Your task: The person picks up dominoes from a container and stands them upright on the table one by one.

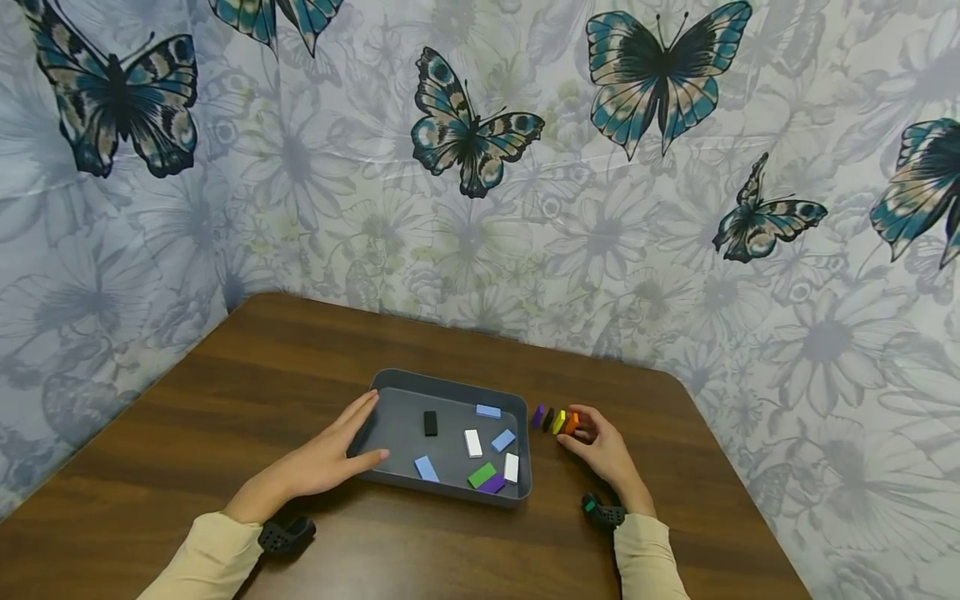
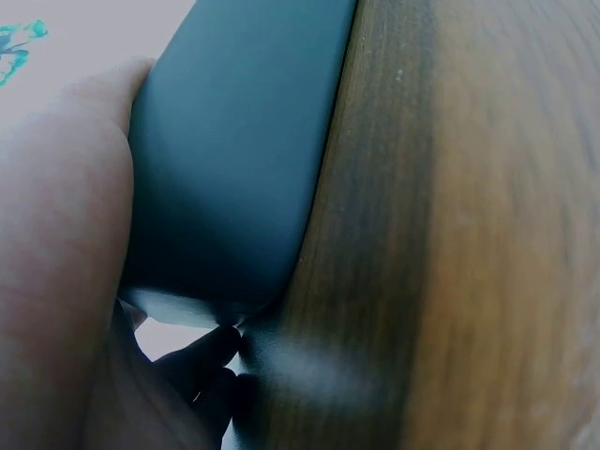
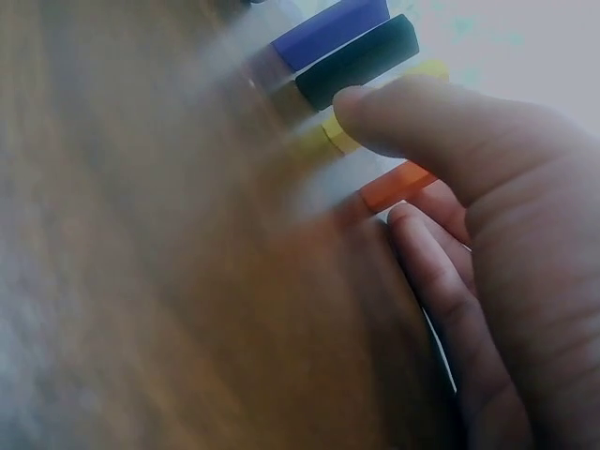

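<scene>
A grey tray (image 1: 450,492) sits on the table, with several domino-like blocks lying inside it. My left hand (image 1: 326,454) rests against its left end with fingers mostly straight and the thumb at the near rim; in the left wrist view the tray wall (image 2: 234,141) is beside the thumb. Right of the tray a purple block (image 1: 537,416), a dark block (image 1: 548,419) and a yellow block (image 1: 558,422) stand on edge in a row. At the row's right end my right hand (image 1: 603,450) holds an orange block (image 1: 572,423) between thumb and fingers.
In the tray lie a black block (image 1: 430,423), a green block (image 1: 482,475), a purple one (image 1: 492,483), and several blue and white blocks. The wooden table (image 1: 300,358) meets a butterfly-print wall covering (image 1: 480,250) at the back.
</scene>
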`<state>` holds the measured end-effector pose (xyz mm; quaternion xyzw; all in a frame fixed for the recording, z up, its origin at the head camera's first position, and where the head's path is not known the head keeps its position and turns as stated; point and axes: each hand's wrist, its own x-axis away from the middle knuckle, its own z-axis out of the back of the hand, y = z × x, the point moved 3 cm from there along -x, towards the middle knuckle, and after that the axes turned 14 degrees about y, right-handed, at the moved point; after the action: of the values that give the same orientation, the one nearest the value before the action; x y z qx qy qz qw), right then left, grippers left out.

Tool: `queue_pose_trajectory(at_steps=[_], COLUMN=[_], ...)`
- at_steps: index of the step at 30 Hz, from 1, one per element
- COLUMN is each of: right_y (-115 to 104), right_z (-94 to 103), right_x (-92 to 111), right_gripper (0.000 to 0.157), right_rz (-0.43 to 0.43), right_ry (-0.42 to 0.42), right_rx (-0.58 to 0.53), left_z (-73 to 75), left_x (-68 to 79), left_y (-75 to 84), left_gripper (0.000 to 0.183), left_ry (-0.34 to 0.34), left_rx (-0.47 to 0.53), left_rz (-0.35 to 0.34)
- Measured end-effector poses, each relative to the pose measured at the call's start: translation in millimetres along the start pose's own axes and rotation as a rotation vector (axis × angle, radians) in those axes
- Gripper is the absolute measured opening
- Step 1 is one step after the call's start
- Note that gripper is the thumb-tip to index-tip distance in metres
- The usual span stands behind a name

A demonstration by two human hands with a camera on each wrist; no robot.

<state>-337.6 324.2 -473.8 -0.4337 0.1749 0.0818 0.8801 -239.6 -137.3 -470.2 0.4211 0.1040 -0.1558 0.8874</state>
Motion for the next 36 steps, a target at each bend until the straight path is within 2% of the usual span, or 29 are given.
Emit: queue_pose_trajectory(at_steps=[8, 19, 27, 36], right_y=[-5, -10, -32, -68], right_z=[2.6, 2.8, 6.8, -3.4], right_x=[-3, -4, -7, -9], right_gripper=[0.072, 0.078, 0.076, 0.078], right_rz=[-0.002, 0.066, 0.123, 0.246], right_ry=[0.022, 0.108, 0.161, 0.103], right_rx=[-0.019, -0.037, -0.009, -0.020], left_z=[2.8, 0.7, 0.6, 1.5], left_x=[-4.5, -6.7, -6.7, -5.1], left_y=[-0.6, -4.2, -4.0, -6.8], left_gripper=[0.098, 0.098, 0.097, 0.098], left_ry=[0.008, -0.008, -0.011, -0.017], left_rx=[-0.008, -0.003, -0.007, -0.009], left_rz=[-0.019, 0.001, -0.008, -0.021])
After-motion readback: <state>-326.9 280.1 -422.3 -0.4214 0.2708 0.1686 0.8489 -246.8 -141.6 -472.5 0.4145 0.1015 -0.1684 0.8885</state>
